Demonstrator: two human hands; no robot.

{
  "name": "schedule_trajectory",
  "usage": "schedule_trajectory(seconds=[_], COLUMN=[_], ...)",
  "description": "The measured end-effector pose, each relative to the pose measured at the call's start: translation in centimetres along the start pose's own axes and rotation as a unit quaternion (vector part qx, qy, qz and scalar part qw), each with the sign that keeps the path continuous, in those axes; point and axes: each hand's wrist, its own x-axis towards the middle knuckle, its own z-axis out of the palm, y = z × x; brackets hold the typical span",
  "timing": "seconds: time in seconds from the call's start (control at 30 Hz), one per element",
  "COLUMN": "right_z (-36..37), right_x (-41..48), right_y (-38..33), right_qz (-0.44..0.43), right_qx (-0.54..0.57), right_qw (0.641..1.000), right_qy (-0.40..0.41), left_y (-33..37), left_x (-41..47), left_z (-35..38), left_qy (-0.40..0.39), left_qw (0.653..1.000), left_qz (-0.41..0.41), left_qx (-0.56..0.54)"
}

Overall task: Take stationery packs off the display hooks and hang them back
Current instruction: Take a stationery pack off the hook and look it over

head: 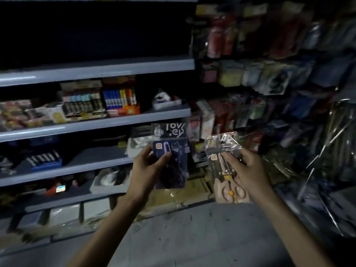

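Left hand (148, 160) pinches a dark card pack (170, 162); right hand (244, 166) grips a crinkly scissors pack (224, 162) — both off the hooks; light, slippery film; hold near the stiff header.

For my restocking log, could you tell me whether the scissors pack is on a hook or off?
Off: the right hand holds the scissors pack free in mid-air.
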Motion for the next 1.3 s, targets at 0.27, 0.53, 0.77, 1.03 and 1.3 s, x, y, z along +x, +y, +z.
schedule_trajectory(seconds=[0.27, 0.53, 0.77, 1.03, 1.3], right_z=[-14.3, -21.5, -24.4, -25.5, -27.1], right_x=[5.4, 15.6, 25.6, 37.8, 45.7], right_y=[0.7, 5.2, 7.0, 4.7, 1.0], right_qz=[-0.005, 0.103, 0.050, -0.068, -0.091], right_qx=[-0.037, 0.058, 0.063, -0.039, 0.021], right_qw=[0.999, 0.988, 0.986, 0.995, 0.994], right_qy=[0.033, 0.099, 0.147, 0.057, -0.050], left_y=[1.5, 2.8, 3.6, 6.0, 9.4], left_x=[3.9, 10.8, 19.9, 28.7, 34.3], left_z=[16.3, 27.5, 35.1, 39.6, 42.9], left_qy=[-0.064, -0.104, -0.115, -0.093, -0.066], left_qw=[0.996, 0.989, 0.984, 0.981, 0.976], left_qz=[0.058, 0.107, 0.125, 0.158, 0.207], left_qx=[0.010, -0.018, -0.056, -0.059, -0.036])
